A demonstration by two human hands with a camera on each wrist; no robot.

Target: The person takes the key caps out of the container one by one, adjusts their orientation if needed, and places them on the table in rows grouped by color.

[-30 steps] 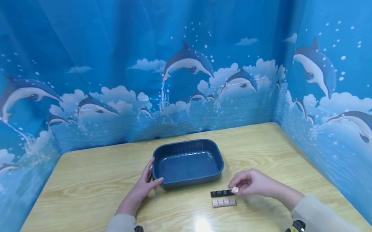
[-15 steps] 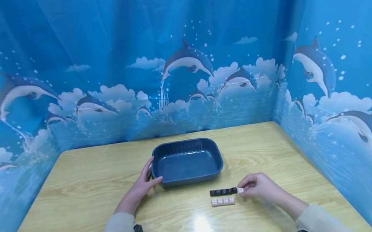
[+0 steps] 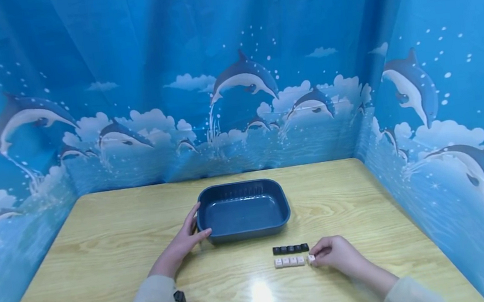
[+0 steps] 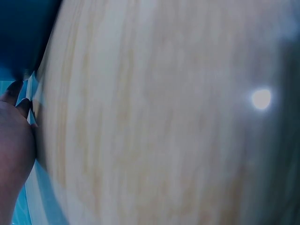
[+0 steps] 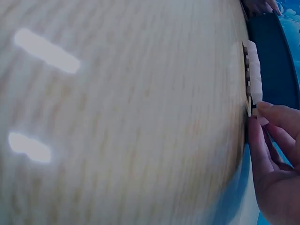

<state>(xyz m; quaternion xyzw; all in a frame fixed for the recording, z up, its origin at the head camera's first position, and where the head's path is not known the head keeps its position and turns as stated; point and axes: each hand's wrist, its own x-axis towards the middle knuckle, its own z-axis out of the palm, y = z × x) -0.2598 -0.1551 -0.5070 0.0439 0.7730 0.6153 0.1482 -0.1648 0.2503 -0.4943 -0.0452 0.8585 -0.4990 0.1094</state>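
My left hand [image 3: 186, 239] rests against the left side of a dark blue plastic basin [image 3: 245, 234], its fingers stretched along the outer wall and its thumb on the near corner of the rim. In the head view, my right hand [image 3: 333, 253] pinches a pale keyboard keycap [image 3: 311, 259] between thumb and fingertips. That keycap is at the right end of a row of pale keycaps [image 3: 289, 262], a narrow gap from the last one. Just behind lies a row of black keycaps [image 3: 290, 249]. The right wrist view shows the pale row [image 5: 254, 70] edge-on beyond the fingertips.
The wood-grain table [image 3: 118, 247] carries everything. A blue curtain [image 3: 217, 23] printed with dolphins encloses its back and sides. The basin stands behind the keycap rows. Light glares off the tabletop near the front.
My right hand first carries the pale keycap rightward past the end of the black row, then draws it nearer, level with the pale row. The left hand and basin stay nearly still.
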